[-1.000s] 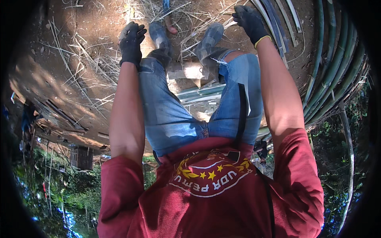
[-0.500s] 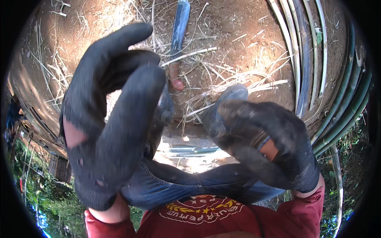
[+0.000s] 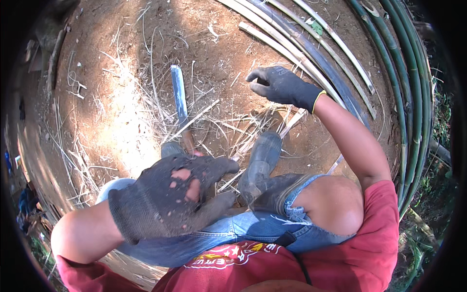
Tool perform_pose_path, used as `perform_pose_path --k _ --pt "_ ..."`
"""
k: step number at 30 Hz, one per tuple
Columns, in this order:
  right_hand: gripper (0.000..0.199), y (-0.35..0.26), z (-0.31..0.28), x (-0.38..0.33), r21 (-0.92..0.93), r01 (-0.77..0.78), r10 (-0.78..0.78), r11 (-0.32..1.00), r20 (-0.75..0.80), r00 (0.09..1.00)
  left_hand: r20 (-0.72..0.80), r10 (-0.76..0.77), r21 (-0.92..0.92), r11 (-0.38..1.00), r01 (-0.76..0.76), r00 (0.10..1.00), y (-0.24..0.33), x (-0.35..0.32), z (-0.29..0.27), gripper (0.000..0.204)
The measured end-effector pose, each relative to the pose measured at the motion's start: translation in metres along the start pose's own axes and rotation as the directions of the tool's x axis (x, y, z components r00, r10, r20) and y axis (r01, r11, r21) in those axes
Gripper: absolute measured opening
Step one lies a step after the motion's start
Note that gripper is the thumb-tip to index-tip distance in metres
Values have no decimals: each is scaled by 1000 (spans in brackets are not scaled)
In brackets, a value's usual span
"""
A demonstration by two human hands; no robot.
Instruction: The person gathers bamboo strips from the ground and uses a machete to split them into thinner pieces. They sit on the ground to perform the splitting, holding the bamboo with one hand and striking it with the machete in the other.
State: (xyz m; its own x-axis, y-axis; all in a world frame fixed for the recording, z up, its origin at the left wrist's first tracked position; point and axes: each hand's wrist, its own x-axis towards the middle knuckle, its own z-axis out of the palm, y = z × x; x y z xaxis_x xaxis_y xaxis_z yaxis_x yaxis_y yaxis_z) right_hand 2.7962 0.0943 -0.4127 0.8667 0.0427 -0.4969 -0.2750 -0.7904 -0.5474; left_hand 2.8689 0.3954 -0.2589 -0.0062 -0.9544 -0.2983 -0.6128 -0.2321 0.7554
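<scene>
My left hand (image 3: 175,194), in a worn black glove with holes, hovers over my left knee with the fingers loosely apart and nothing in it. My right hand (image 3: 282,86), in a black glove, reaches out over the dirt near thin split bamboo strips (image 3: 287,53), fingers spread and holding nothing. A long knife (image 3: 179,100) with a grey blade and a brown handle lies on the ground between the hands, among dry straw. My right rubber boot (image 3: 260,165) stands just below the right hand.
Green bamboo poles (image 3: 408,97) curve along the right side. More pale split strips lie at the top right. Dry straw and shavings (image 3: 146,112) cover the brown earth. Vegetation shows at the right rim.
Both gloved hands have dropped away from right in front of the camera. The right hand has stretched out toward the strips, the left has lowered over the knee.
</scene>
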Motion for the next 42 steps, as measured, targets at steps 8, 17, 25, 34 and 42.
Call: perform_pose_path --k 8,17,25,34,42 --pt "35 74 -43 -111 237 -356 427 904 -509 747 138 -77 166 985 54 987 10 -22 -4 49" --pt "40 135 31 -161 44 -653 620 756 -367 693 92 -195 70 980 189 977 16 -54 -13 54" --pt "69 197 28 -129 -52 -772 497 633 -737 457 40 -357 -8 934 357 933 19 -53 -19 46" --pt "49 258 31 -116 -92 -762 399 641 -809 433 -185 -459 -32 886 462 869 17 -77 -12 39" --pt "39 133 -4 -120 445 -271 499 854 -553 667 -199 -434 -255 889 381 879 -12 -63 -42 40"
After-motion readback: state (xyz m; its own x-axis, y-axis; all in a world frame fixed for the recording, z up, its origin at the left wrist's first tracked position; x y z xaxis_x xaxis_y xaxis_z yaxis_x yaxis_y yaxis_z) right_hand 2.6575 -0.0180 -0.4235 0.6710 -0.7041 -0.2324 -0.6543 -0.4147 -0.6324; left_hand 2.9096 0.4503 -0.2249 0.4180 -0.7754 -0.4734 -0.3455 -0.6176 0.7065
